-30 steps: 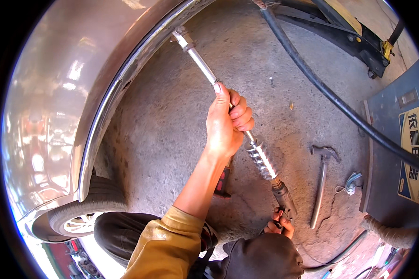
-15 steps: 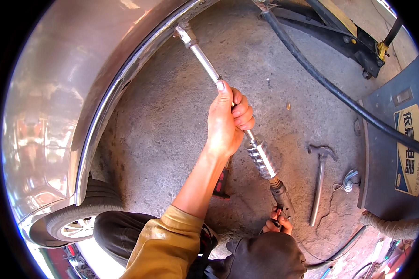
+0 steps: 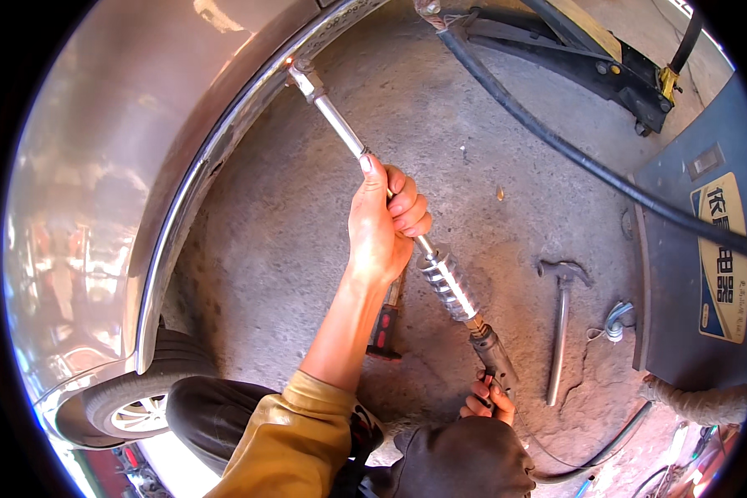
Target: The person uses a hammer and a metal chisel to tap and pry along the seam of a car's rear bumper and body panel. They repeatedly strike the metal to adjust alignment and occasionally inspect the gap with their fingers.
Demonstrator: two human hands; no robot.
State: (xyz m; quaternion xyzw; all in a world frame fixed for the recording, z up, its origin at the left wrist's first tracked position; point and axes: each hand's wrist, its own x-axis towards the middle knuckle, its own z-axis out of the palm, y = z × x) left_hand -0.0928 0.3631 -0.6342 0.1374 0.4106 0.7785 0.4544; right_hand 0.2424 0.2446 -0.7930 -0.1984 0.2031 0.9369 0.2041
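Observation:
My left hand (image 3: 382,220) is wrapped round the metal shaft of a slide-hammer dent puller (image 3: 339,124). The puller's tip meets the sill edge (image 3: 253,104) of a brownish-silver car body, where a small orange glow shows. Below that hand, a ribbed shiny weight (image 3: 450,285) sits on the shaft. At the tool's rear end, my right hand (image 3: 488,402) closes round the dark handle (image 3: 495,355), with a red and black part under its fingers. A dark-clad knee (image 3: 465,456) hides some of that hand.
A claw hammer (image 3: 561,332) lies on the concrete floor. Behind my left wrist is a red and black tool handle (image 3: 383,330). A thick black cable (image 3: 548,133) arcs toward a blue-grey machine cabinet (image 3: 664,290). A floor jack (image 3: 614,75) stands far right; a car wheel (image 3: 149,398) is near left.
The dent puller and both hands have shifted left and slightly down in view, along with the floor things. An orange glow has appeared at the tip against the sill.

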